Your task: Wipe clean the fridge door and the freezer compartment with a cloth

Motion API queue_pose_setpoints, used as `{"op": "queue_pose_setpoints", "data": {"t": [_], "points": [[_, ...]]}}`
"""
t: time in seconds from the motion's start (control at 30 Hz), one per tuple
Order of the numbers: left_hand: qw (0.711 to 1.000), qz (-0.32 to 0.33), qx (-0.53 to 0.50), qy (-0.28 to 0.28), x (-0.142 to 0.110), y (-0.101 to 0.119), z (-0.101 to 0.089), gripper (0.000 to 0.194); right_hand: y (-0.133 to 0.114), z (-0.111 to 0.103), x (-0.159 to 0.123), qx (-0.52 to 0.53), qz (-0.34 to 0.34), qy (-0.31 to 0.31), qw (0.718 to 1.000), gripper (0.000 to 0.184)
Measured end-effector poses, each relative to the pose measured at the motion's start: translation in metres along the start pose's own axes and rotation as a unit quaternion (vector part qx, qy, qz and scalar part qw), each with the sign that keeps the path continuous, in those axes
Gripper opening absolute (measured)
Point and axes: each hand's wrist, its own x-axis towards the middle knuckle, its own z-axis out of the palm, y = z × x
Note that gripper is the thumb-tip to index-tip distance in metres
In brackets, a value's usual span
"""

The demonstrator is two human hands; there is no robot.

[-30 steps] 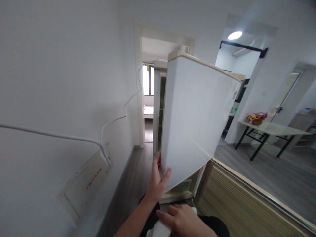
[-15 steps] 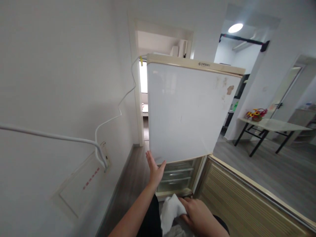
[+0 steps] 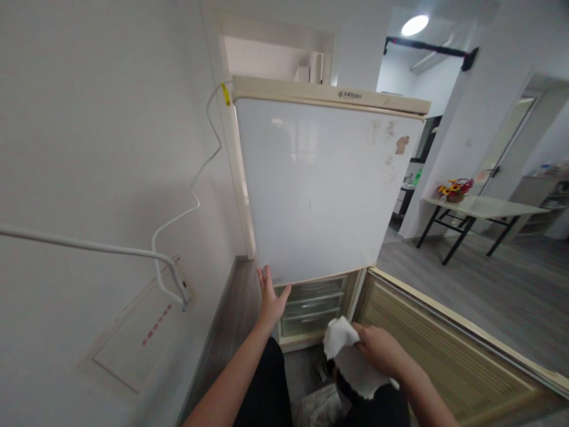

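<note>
My left hand [image 3: 272, 304] rests at the bottom left corner of the refrigerator's white upper door [image 3: 315, 190], fingers spread and thumb apart. That upper door is shut. Below it the lower compartment [image 3: 311, 308] shows several clear drawers, and its lower door [image 3: 435, 350] is swung wide to the right. In my right hand [image 3: 377, 347] I grip a crumpled white cloth [image 3: 340, 338], which hangs over my knee in front of the lower compartment. A greyish-white crumpled piece [image 3: 322, 406], perhaps another cloth, lies on the floor between my legs.
A wall with a white cable [image 3: 89, 243] and a panel [image 3: 133, 338] stands close on the left. At the right, a table [image 3: 489, 207] carries a basket of flowers [image 3: 454, 191]. Behind the refrigerator is a doorway [image 3: 275, 59].
My right hand has moved right and slightly up with the white cloth, away from the lower compartment. My left hand stays at the upper door's corner. The view has shifted slightly.
</note>
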Motion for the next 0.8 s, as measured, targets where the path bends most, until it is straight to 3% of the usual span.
{"op": "queue_pose_setpoints", "data": {"t": [0.13, 0.27, 0.37, 0.47, 0.53, 0.6, 0.63, 0.7, 0.8], "points": [[1.000, -0.013, -0.008, -0.025, 0.021, -0.001, -0.005, 0.097, 0.086, -0.018, 0.003, -0.036, 0.119, 0.047, 0.991, 0.036], [0.999, -0.016, -0.012, -0.037, 0.038, -0.002, -0.005, 0.101, 0.140, 0.001, 0.001, -0.019, 0.166, 0.087, 0.982, 0.033], [0.999, 0.024, -0.007, 0.020, 0.031, -0.008, 0.004, 0.091, 0.156, 0.050, 0.004, 0.066, 0.138, 0.105, 0.983, 0.036], [0.992, 0.012, -0.037, 0.119, 0.000, -0.028, 0.026, 0.067, 0.156, 0.131, 0.007, 0.144, 0.134, 0.140, 0.970, 0.043], [0.986, -0.083, -0.104, 0.103, -0.028, -0.048, 0.046, 0.059, 0.147, 0.191, 0.004, 0.151, 0.154, 0.147, 0.965, 0.046], [0.944, -0.269, -0.191, 0.026, -0.051, -0.070, 0.068, 0.048, 0.135, 0.242, -0.001, 0.133, 0.179, 0.163, 0.961, 0.047], [0.921, -0.330, -0.205, 0.006, -0.057, -0.080, 0.079, 0.041, 0.129, 0.261, -0.005, 0.109, 0.176, 0.176, 0.962, 0.045], [0.878, -0.423, -0.223, -0.020, -0.058, -0.098, 0.102, 0.023, 0.121, 0.283, -0.009, 0.089, 0.179, 0.188, 0.962, 0.043], [0.826, -0.498, -0.262, -0.037, -0.030, -0.117, 0.137, 0.009, 0.120, 0.285, -0.010, 0.082, 0.182, 0.184, 0.962, 0.037]]}}
